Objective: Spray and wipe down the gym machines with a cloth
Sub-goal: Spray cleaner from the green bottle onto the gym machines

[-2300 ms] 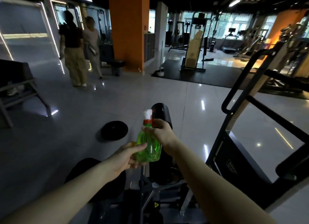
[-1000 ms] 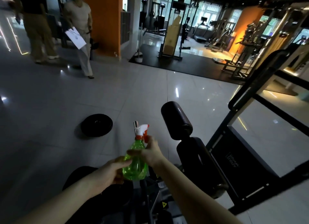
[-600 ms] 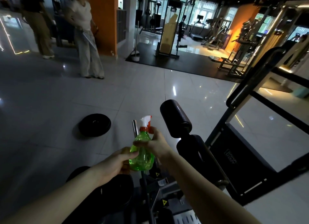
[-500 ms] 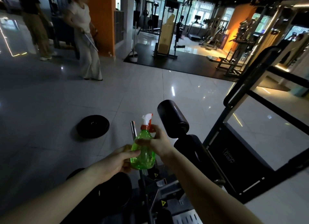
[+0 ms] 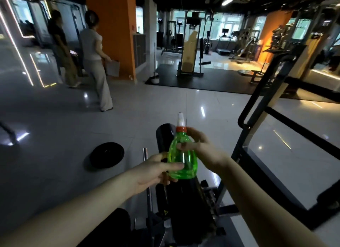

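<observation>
A translucent green spray bottle with an orange collar and white nozzle stands upright in front of me, over the gym machine. My left hand grips its lower body, thumb across the front. My right hand holds its shoulder from the right, thumb on the green plastic. A small yellowish bit shows by my left fingers; I cannot tell what it is. The machine's black roller pad sits just behind the bottle, and its long black pad runs below my hands.
A black weight plate lies on the tiled floor to the left. A black machine frame rises on the right. Two people walk at the back left beside an orange pillar. More machines stand far behind.
The bottle has risen a little and now covers part of the roller pad. Both hands keep their hold. The two people have moved further off to the left.
</observation>
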Action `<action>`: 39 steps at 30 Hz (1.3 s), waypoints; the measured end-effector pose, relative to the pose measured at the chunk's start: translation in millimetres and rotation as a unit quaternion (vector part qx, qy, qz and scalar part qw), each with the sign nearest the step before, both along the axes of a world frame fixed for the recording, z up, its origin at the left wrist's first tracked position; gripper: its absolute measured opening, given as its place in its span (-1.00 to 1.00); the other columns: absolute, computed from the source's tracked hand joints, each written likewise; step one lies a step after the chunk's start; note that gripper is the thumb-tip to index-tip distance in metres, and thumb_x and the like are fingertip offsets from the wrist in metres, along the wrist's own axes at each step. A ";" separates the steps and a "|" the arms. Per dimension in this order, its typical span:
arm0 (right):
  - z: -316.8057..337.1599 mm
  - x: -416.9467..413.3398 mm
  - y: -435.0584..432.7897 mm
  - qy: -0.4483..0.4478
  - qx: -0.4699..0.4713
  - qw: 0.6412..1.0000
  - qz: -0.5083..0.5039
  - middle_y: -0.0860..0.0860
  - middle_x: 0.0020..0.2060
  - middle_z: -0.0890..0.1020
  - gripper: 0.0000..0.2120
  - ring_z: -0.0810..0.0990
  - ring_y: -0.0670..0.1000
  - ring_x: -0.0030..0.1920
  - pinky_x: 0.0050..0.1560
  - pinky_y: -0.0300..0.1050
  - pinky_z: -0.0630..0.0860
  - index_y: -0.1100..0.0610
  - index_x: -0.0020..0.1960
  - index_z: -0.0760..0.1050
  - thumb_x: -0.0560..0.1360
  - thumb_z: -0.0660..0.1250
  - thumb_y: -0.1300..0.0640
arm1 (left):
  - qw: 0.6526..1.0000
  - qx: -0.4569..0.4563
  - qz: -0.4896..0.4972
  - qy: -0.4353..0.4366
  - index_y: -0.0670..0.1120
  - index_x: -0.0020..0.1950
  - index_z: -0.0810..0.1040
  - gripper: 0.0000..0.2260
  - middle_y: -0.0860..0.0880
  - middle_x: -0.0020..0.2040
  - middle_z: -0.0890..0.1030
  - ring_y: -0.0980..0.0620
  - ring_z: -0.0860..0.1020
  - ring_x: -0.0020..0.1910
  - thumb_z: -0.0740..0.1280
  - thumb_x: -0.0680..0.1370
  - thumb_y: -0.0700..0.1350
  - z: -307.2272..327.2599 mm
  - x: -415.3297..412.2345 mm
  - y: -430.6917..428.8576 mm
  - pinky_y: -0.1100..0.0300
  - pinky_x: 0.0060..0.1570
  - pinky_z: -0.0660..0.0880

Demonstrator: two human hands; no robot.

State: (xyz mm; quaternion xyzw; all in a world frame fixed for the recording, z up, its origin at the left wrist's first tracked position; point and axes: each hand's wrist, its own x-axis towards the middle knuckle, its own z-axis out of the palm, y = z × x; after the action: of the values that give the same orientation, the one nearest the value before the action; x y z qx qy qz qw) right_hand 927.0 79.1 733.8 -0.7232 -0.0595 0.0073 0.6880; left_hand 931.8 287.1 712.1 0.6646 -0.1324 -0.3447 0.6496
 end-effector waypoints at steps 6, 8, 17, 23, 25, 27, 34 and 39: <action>4.1 0.7 -113.9 0.060 0.022 0.992 0.108 0.15 0.04 0.64 -0.38 0.63 0.17 0.10 0.15 0.05 0.54 0.26 0.39 0.45 0.34 0.46 0.23 | 0.998 0.041 0.043 0.019 -0.08 0.29 0.57 -0.55 -0.18 0.11 0.72 -0.04 0.65 -0.10 0.58 0.46 -0.01 13.4 -36.3 -118.4 0.19 -0.15 0.54; 0.9 -1.0 -143.3 0.091 0.027 0.985 0.144 0.20 0.08 0.60 -0.37 0.61 0.19 0.12 0.18 0.05 0.56 0.27 0.42 0.42 0.36 0.43 0.26 | 0.996 0.043 0.070 0.035 -0.08 0.29 0.55 -0.52 -0.15 0.09 0.73 -0.04 0.66 -0.11 0.59 0.44 0.00 7.6 -46.8 -151.9 0.18 -0.17 0.55; -37.5 -6.2 -198.1 0.149 0.054 0.963 0.217 0.25 0.11 0.54 -0.36 0.57 0.23 0.13 0.21 0.08 0.54 0.31 0.46 0.37 0.40 0.39 0.29 | 0.981 0.071 0.153 0.093 -0.02 0.29 0.49 -0.45 -0.11 0.11 0.72 -0.14 0.73 -0.02 0.63 0.40 -0.01 -22.0 -70.0 -223.4 0.18 -0.18 0.59; -74.4 -10.7 -207.7 0.165 0.043 0.960 0.221 0.26 0.08 0.59 -0.43 0.61 0.23 0.08 0.17 0.09 0.58 0.35 0.36 0.45 0.39 0.47 0.24 | 0.974 0.066 0.169 0.134 -0.03 0.29 0.51 -0.50 -0.10 0.06 0.74 -0.13 0.73 -0.01 0.61 0.43 -0.06 -50.6 -93.3 -241.9 0.21 -0.20 0.61; -80.1 -10.5 -206.6 0.168 0.042 0.961 0.215 0.30 0.08 0.58 -0.45 0.60 0.26 0.07 0.19 0.15 0.55 0.36 0.34 0.46 0.38 0.47 0.25 | 0.971 0.060 0.186 0.141 -0.01 0.27 0.50 -0.52 -0.10 0.08 0.73 -0.12 0.73 0.01 0.61 0.43 -0.08 -57.6 -100.5 -247.5 0.21 -0.16 0.62; -81.5 -9.7 -207.3 0.166 0.038 0.958 0.231 0.36 0.15 0.58 -0.46 0.59 0.30 0.11 0.25 0.18 0.53 0.33 0.36 0.47 0.40 0.46 0.26 | 0.968 0.053 0.199 0.143 -0.01 0.27 0.49 -0.52 -0.09 0.09 0.72 -0.09 0.73 -0.01 0.61 0.43 -0.10 -59.1 -105.1 -250.8 0.23 -0.17 0.62; -76.5 -8.2 -214.9 0.175 0.065 0.958 0.219 0.21 0.02 0.62 -0.48 0.64 0.20 0.04 0.14 0.12 0.58 0.28 0.37 0.47 0.45 0.47 0.20 | 0.970 0.067 0.198 0.127 -0.06 0.32 0.50 -0.47 -0.14 0.06 0.73 -0.18 0.72 0.04 0.61 0.42 -0.03 -52.1 -97.0 -252.0 0.22 -0.24 0.60; -73.2 -8.7 -213.3 0.154 0.087 0.971 0.164 0.27 0.00 0.58 -0.48 0.60 0.28 0.05 0.23 0.26 0.54 0.38 0.32 0.46 0.41 0.47 0.23 | 0.974 0.084 0.180 0.105 -0.05 0.32 0.50 -0.47 -0.14 0.04 0.74 -0.12 0.73 -0.06 0.61 0.42 -0.05 -50.0 -87.8 -252.5 0.24 -0.25 0.57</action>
State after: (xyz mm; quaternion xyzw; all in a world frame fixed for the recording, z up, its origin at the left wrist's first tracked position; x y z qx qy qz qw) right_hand 918.4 -134.2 660.6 -0.6309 -0.0709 0.2258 0.7389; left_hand 844.0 34.6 662.1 0.6896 0.0881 -0.2997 0.6534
